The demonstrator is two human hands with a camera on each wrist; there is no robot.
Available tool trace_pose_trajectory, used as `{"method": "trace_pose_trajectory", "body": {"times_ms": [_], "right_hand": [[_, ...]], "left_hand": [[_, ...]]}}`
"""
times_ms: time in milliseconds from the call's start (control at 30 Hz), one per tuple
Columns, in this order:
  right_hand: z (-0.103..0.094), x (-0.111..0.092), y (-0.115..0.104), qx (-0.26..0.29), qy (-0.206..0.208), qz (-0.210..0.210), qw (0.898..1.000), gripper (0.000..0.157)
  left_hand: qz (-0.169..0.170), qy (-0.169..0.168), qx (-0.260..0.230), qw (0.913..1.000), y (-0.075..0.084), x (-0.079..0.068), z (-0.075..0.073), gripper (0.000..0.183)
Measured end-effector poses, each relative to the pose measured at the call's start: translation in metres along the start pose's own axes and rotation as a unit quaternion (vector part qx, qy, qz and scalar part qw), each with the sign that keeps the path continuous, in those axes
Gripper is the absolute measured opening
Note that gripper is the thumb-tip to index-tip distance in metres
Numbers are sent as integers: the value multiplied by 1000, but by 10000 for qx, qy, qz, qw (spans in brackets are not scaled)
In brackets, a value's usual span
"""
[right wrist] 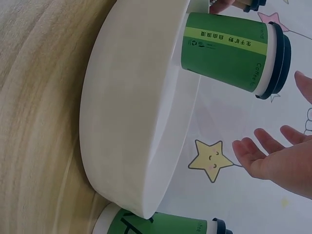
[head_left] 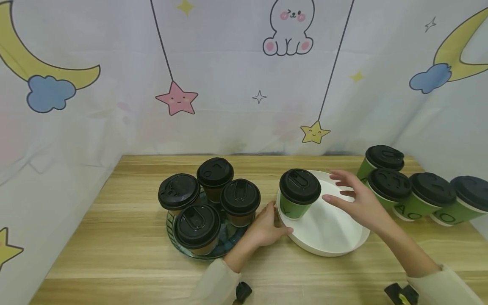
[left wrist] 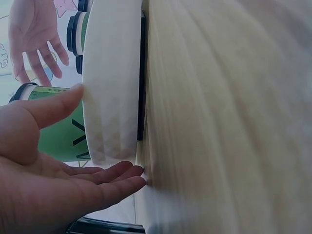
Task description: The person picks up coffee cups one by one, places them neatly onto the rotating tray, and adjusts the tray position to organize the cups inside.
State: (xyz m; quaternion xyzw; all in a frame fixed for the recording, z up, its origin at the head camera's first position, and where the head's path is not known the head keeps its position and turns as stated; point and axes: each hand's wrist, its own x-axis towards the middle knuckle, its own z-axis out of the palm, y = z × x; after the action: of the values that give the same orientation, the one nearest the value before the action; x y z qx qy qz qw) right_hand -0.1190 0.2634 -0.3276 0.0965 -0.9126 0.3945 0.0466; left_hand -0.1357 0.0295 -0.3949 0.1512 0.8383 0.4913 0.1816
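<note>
Green coffee cup: stands upright in the round white tray, close to the tray's left rim, black lid on.
Cup's feel: probably light, stiffish paper that could dent under a hard squeeze; the contents are hidden, so the weight cannot be told.
Where to hold the cup: round the green wall below the lid; the lid itself looks smoother and might come loose.
Tray's feel: looks rigid and smooth, so the cup may slide on its floor; the raised rim gives a natural hold.
Left hand: at the tray's left rim, thumb on the rim, the fairly straight fingers spread along the outer wall.
Right hand: above the tray's right part, spread and slightly bent, apart from the cup, holding nothing.
Tray floor: open from the cup towards the right and front rims.
Left of the tray: a glass plate with four black-lidded brown cups; the gap is tight.
Right of the tray: four more green cups, grouped from near the worktop's back-right corner along its right edge.
Worktop: widest room towards the left edge and along the front.
</note>
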Motion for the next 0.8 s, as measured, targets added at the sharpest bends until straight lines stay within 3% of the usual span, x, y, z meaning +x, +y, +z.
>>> {"method": "trace_pose_trajectory", "body": {"times_ms": [167,400,667,800], "right_hand": [[-2,-1,2,-93,-9,69,9999,62],[-6,-4,3,-163,38,83,9998,62],[-10,-8,10,-385,246,14,9990,62],[-13,-10,12,-445,301,3,9986,61]], "left_hand": [[62,12,43,10000,1,-1,-1,67],[69,-33,-4,10000,0,0,-1,77],[193,-53,123,9997,0,0,-1,63],[69,-60,113,9999,1,1,-1,69]]}}
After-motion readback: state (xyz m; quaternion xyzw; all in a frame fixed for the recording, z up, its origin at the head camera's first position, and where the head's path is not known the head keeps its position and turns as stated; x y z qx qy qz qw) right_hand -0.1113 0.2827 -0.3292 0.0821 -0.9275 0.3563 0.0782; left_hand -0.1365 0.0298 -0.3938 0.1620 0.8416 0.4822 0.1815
